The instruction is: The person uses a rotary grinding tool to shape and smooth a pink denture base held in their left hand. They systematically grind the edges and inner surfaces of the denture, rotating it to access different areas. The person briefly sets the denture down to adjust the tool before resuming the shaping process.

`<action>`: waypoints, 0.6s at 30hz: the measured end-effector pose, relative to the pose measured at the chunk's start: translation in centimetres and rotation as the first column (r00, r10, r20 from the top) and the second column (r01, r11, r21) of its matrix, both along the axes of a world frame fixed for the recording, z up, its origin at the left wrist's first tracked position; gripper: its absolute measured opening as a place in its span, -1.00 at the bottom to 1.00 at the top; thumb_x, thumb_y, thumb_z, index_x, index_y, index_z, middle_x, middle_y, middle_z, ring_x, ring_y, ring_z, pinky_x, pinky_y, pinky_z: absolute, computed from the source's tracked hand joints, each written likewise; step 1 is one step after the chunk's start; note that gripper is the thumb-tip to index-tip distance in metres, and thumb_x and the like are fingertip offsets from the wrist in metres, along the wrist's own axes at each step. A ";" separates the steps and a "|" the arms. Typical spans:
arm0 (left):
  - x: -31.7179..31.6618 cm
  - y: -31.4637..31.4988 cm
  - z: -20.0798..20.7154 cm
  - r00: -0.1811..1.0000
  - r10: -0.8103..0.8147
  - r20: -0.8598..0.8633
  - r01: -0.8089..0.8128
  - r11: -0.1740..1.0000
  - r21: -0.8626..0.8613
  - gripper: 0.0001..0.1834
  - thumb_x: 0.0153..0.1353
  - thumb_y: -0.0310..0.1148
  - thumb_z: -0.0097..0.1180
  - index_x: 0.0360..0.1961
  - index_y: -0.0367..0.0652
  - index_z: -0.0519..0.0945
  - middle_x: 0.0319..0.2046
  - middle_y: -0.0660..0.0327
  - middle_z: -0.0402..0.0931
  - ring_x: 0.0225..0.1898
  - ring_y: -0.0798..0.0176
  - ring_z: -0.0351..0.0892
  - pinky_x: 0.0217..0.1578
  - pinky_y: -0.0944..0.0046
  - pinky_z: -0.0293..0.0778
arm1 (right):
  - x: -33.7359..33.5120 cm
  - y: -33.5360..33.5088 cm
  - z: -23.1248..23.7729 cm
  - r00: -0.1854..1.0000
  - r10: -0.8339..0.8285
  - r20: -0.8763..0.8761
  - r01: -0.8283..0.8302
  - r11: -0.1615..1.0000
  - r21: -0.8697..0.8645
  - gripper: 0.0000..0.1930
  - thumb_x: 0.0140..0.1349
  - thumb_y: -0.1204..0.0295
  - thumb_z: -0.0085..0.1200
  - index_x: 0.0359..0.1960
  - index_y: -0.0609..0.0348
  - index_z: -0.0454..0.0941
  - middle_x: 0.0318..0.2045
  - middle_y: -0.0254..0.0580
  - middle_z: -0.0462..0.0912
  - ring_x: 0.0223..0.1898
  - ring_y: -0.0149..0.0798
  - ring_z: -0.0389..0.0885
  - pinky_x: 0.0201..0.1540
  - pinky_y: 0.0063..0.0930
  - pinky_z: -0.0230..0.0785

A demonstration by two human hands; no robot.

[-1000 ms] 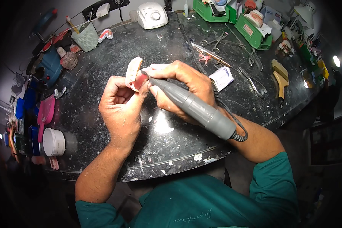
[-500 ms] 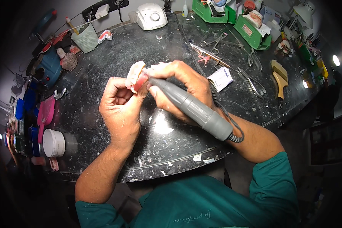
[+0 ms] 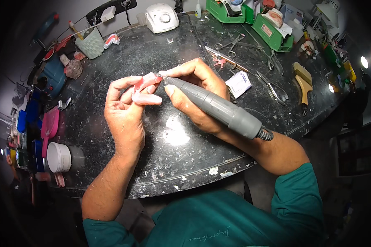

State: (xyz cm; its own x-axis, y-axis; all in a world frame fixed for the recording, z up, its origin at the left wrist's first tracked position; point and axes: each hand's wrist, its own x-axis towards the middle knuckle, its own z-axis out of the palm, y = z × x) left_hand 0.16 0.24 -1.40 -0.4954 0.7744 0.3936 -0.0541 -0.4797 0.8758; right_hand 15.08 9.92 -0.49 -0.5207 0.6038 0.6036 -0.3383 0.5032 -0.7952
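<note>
My left hand (image 3: pixel 123 112) is closed round a pink denture (image 3: pixel 146 99), pinching it between thumb and fingers. The denture is tilted, with one pale arm lying over the thumb side and a red-pink part toward the right. In my right hand (image 3: pixel 206 80) is a grey rotary handpiece (image 3: pixel 220 110), held like a pen with its cord end toward my right forearm. Its tip meets the denture's right upper edge, or is very close to it; the bur itself is too small to make out. My right fingertips are close beside the denture.
Ahead stands a white control box (image 3: pixel 162 18). To the right lie pliers (image 3: pixel 272 87), scissors (image 3: pixel 233 46), a folded paper note (image 3: pixel 238 84) and a brush (image 3: pixel 304 86), with green bins (image 3: pixel 272 33) behind. A white tub (image 3: pixel 59 157) and pink dustpan (image 3: pixel 50 123) sit left on the dark bench.
My left hand has turned the denture, so its pale arm now points right over my thumb. The handpiece has shifted slightly right and down, its tip now at the upper edge.
</note>
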 end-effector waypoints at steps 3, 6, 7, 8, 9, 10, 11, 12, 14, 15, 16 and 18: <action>0.1 -0.1 0.1 1.000 0.002 0.016 -0.002 1.000 -0.008 -0.68 0.26 -0.62 0.17 0.02 -0.35 0.43 -0.06 -0.15 0.63 0.00 0.15 0.66 0.11 0.26 0.56 | -0.1 0.0 -0.3 1.000 -0.021 -0.016 0.021 1.000 0.015 -0.68 0.15 0.43 0.31 -0.10 0.25 0.52 -0.30 -0.20 0.65 -0.26 -0.45 0.66 -0.19 -0.50 0.52; 0.2 0.0 0.1 1.000 0.003 0.006 -0.003 1.000 0.010 -0.68 0.27 -0.61 0.18 0.02 -0.35 0.42 -0.06 -0.14 0.63 -0.01 0.16 0.67 0.10 0.27 0.56 | -0.2 0.0 -0.4 0.999 -0.030 -0.029 0.030 0.999 0.023 -0.68 0.14 0.43 0.32 -0.11 0.26 0.52 -0.30 -0.18 0.64 -0.26 -0.42 0.66 -0.20 -0.49 0.52; 0.3 0.0 0.1 1.000 0.002 -0.001 -0.002 1.000 0.020 -0.68 0.27 -0.61 0.18 0.02 -0.35 0.42 -0.06 -0.13 0.63 -0.01 0.16 0.67 0.10 0.28 0.56 | -0.2 0.0 -0.4 0.999 -0.035 -0.030 0.035 0.999 0.028 -0.67 0.14 0.43 0.32 -0.11 0.26 0.53 -0.30 -0.18 0.64 -0.27 -0.41 0.66 -0.20 -0.48 0.52; 0.3 0.0 0.1 1.000 0.008 -0.013 -0.008 1.000 0.019 -0.68 0.27 -0.61 0.18 0.02 -0.35 0.42 -0.06 -0.13 0.63 -0.01 0.17 0.67 0.10 0.28 0.56 | -0.1 0.0 -0.3 1.000 -0.021 -0.004 0.021 1.000 0.020 -0.69 0.17 0.45 0.28 -0.08 0.27 0.53 -0.26 -0.20 0.64 -0.23 -0.44 0.64 -0.15 -0.50 0.50; 0.3 -0.1 0.1 1.000 0.015 -0.026 -0.014 1.000 0.018 -0.68 0.27 -0.60 0.18 0.02 -0.35 0.42 -0.06 -0.13 0.63 -0.01 0.17 0.67 0.10 0.28 0.56 | 0.1 -0.2 -0.1 1.000 -0.007 0.023 0.007 1.000 0.013 -0.71 0.21 0.47 0.23 -0.06 0.27 0.53 -0.22 -0.22 0.64 -0.19 -0.47 0.61 -0.10 -0.52 0.47; 0.2 -0.1 0.1 0.999 0.022 -0.039 -0.021 1.000 0.016 -0.68 0.27 -0.60 0.19 0.02 -0.35 0.42 -0.06 -0.13 0.64 -0.01 0.17 0.67 0.10 0.29 0.56 | 0.2 -0.2 0.1 0.999 0.007 0.049 -0.007 1.000 0.005 -0.72 0.24 0.49 0.19 -0.03 0.28 0.53 -0.18 -0.24 0.64 -0.15 -0.50 0.58 -0.04 -0.54 0.45; 0.2 -0.1 0.1 0.999 0.021 -0.043 -0.021 1.000 0.017 -0.68 0.27 -0.60 0.19 0.02 -0.35 0.42 -0.06 -0.12 0.63 -0.01 0.18 0.67 0.09 0.29 0.56 | 0.1 -0.2 0.0 1.000 -0.010 0.029 0.009 1.000 0.027 -0.71 0.20 0.47 0.23 -0.06 0.27 0.54 -0.21 -0.20 0.63 -0.18 -0.45 0.61 -0.09 -0.50 0.47; 0.2 -0.1 0.0 0.999 0.021 -0.048 -0.021 1.000 0.018 -0.68 0.27 -0.60 0.19 0.02 -0.35 0.42 -0.06 -0.11 0.63 -0.01 0.19 0.67 0.09 0.29 0.57 | 0.0 -0.1 -0.2 1.000 -0.026 0.010 0.025 0.998 0.049 -0.69 0.16 0.45 0.27 -0.08 0.26 0.54 -0.25 -0.17 0.63 -0.22 -0.40 0.64 -0.14 -0.47 0.49; 0.2 0.0 -0.1 0.999 0.019 -0.048 -0.018 1.000 0.021 -0.67 0.27 -0.59 0.20 0.02 -0.35 0.42 -0.06 -0.09 0.63 -0.01 0.20 0.66 0.09 0.30 0.57 | 0.0 -0.1 -0.2 0.999 -0.039 -0.010 0.040 0.996 0.074 -0.68 0.12 0.43 0.31 -0.11 0.24 0.55 -0.28 -0.14 0.63 -0.26 -0.33 0.67 -0.19 -0.43 0.51; 0.3 0.0 -0.1 0.999 0.017 -0.045 -0.016 1.000 0.022 -0.67 0.27 -0.59 0.20 0.02 -0.35 0.43 -0.06 -0.09 0.63 -0.01 0.20 0.66 0.08 0.30 0.57 | 0.1 -0.2 0.0 0.999 -0.038 -0.010 0.039 0.996 0.076 -0.68 0.12 0.43 0.31 -0.11 0.24 0.56 -0.28 -0.14 0.63 -0.26 -0.31 0.67 -0.19 -0.42 0.51; 0.3 0.0 -0.1 0.999 0.015 -0.041 -0.014 1.000 0.024 -0.67 0.27 -0.59 0.20 0.02 -0.35 0.43 -0.05 -0.08 0.62 -0.01 0.20 0.66 0.08 0.30 0.57 | 0.2 -0.2 0.2 0.999 -0.037 -0.010 0.038 0.996 0.079 -0.69 0.12 0.43 0.31 -0.11 0.23 0.56 -0.28 -0.14 0.64 -0.26 -0.29 0.67 -0.18 -0.41 0.51; 0.2 -0.2 -0.1 0.999 0.026 -0.047 -0.026 1.000 0.016 -0.68 0.27 -0.58 0.20 0.01 -0.35 0.43 -0.06 -0.07 0.62 0.00 0.20 0.66 0.08 0.30 0.57 | 0.0 0.0 0.0 0.999 -0.025 -0.026 0.029 0.990 0.141 -0.69 0.12 0.43 0.32 -0.11 0.23 0.57 -0.27 -0.13 0.64 -0.26 -0.27 0.67 -0.18 -0.40 0.51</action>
State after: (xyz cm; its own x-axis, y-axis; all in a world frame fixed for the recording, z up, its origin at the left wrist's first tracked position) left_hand 0.35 0.04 -1.55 -0.4959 0.7551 0.4289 -0.0002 -0.4940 0.8695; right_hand 15.09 9.89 -0.49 -0.4894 0.5249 0.6964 -0.3417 0.6193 -0.7069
